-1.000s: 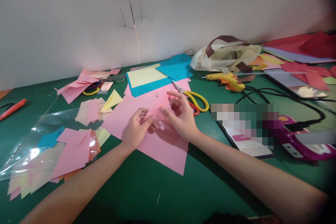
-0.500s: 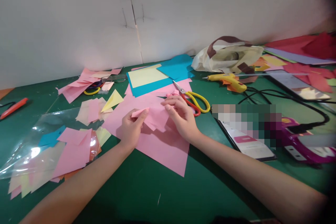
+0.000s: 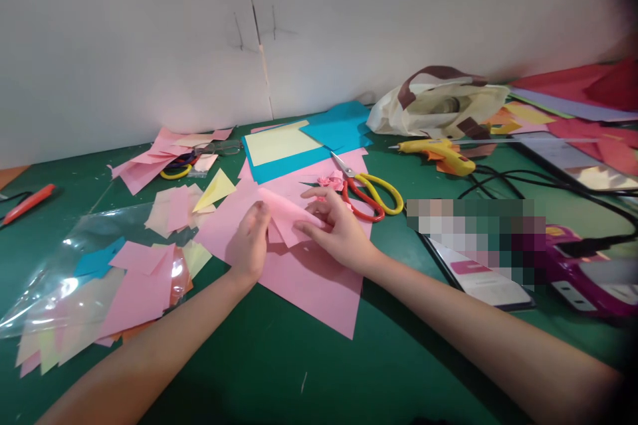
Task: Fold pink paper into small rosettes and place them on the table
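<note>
A folded piece of pink paper (image 3: 285,214) is held between my two hands, above a large pink sheet (image 3: 319,292). My left hand (image 3: 250,244) grips its left edge, the thumb pointing up and the other fingers mostly hidden. On the other side, my right hand (image 3: 341,229) pinches the right end between thumb and fingers. Just beyond that hand lie scissors (image 3: 366,191) with one red and one yellow handle, blades parted. Beside them sits a small crumpled pink paper piece (image 3: 329,179).
Blue sheets (image 3: 343,126) and a pale yellow sheet (image 3: 282,143) lie at the back. To the left is a clear plastic bag (image 3: 64,285) with paper pieces. On the right are a yellow glue gun (image 3: 441,154), a cloth bag (image 3: 438,109), a phone (image 3: 488,275) and black cables.
My right hand now pinches the paper's right end, where its fingers were looser before. The paper's upper flap has turned over, and my left thumb has shifted to its left edge.
</note>
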`<control>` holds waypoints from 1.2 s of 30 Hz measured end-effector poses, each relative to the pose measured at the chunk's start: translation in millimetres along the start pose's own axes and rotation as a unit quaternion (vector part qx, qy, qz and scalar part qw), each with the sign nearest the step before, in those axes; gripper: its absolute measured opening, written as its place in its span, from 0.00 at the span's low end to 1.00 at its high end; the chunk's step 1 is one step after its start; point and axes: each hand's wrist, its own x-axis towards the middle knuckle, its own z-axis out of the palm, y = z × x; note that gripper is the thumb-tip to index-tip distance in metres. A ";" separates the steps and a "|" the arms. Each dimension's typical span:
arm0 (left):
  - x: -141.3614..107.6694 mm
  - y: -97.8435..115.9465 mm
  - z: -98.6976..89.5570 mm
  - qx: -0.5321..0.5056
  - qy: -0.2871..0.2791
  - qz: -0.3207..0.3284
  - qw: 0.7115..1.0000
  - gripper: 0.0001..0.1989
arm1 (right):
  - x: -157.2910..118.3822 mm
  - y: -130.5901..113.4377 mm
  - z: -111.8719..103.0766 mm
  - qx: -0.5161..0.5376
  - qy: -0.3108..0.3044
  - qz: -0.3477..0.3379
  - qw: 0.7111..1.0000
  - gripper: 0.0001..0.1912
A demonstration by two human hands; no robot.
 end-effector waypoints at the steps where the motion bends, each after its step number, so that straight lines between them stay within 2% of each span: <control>1: -0.9 1.8 1.1 0.010 -0.026 -0.007 1.000 0.15 | 0.3 0.4 -0.3 0.004 0.016 0.000 1.000 0.18; 3: -3.1 5.5 3.6 0.014 -0.072 -0.009 0.997 0.20 | 1.0 1.1 -0.9 0.004 0.043 0.002 0.999 0.21; 5: -4.7 8.3 5.3 0.029 -0.087 -0.014 0.996 0.21 | 1.8 1.5 -1.4 -0.013 0.045 0.005 0.999 0.21; 9: -5.4 10.8 4.9 0.071 -0.066 -0.022 0.995 0.22 | 2.1 -0.2 -2.5 -0.044 -0.011 -0.002 0.999 0.13; 14: -5.1 9.2 4.1 0.082 -0.066 -0.016 0.994 0.20 | 1.5 -3.2 -4.1 -0.030 -0.082 0.014 0.996 0.16; 16: -4.6 6.8 4.7 0.066 -0.065 -0.008 0.996 0.20 | 2.0 -3.5 -4.2 -0.021 -0.091 0.024 0.995 0.16; 21: -4.1 4.6 6.6 0.038 -0.074 0.011 0.996 0.20 | 4.1 -4.3 -3.3 -0.037 -0.063 0.036 0.997 0.14; 26: -3.8 9.9 6.6 -0.026 -0.053 -0.020 0.998 0.26 | 5.7 -0.9 -2.9 -0.025 -0.009 0.073 0.997 0.17; 31: 1.4 7.5 4.9 -0.073 -0.014 -0.042 0.996 0.12 | 6.1 2.3 -3.0 0.025 -0.017 0.105 0.994 0.17; 36: 3.1 4.8 5.5 -0.112 -0.001 -0.035 0.993 0.10 | 5.1 1.4 -2.9 0.005 -0.018 0.104 0.994 0.16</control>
